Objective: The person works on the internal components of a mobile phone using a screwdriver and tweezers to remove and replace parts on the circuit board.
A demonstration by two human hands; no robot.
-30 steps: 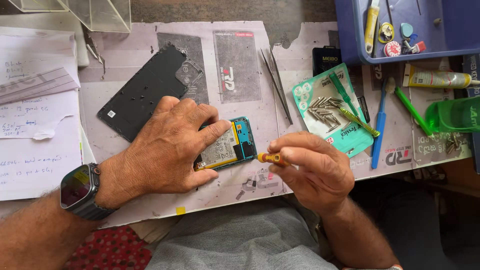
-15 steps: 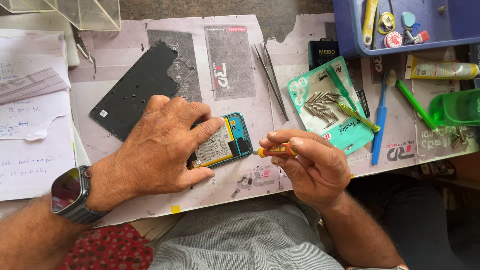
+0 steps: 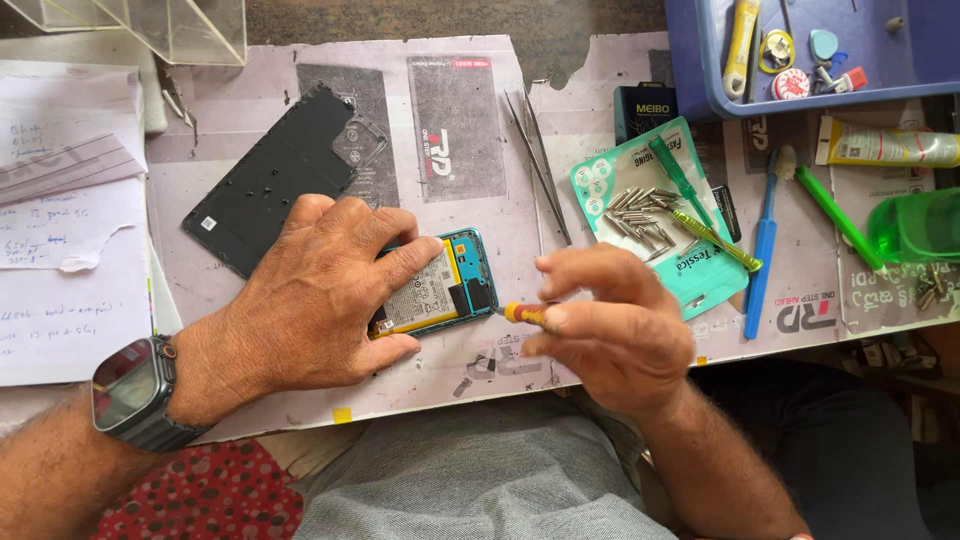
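An opened phone (image 3: 447, 285) with a teal frame and a pale battery lies on the work mat (image 3: 560, 180). My left hand (image 3: 320, 295) rests flat over its left part and holds it down; a dark watch (image 3: 130, 390) is on that wrist. My right hand (image 3: 610, 325) grips a small yellow-handled screwdriver (image 3: 522, 313), whose tip points left at the phone's right edge. The phone's black back cover (image 3: 270, 175) lies apart at the upper left.
Metal tweezers (image 3: 540, 160) lie above the phone. A teal card (image 3: 655, 215) holds several screwdriver bits. A blue brush (image 3: 765, 240), green tools, a glue tube (image 3: 880, 145) and a blue tray (image 3: 700, 60) are at the right. Handwritten papers (image 3: 60, 250) lie left.
The view has shifted slightly. My right hand has brought the screwdriver a little closer to the phone's right edge. My left hand stays on the phone.
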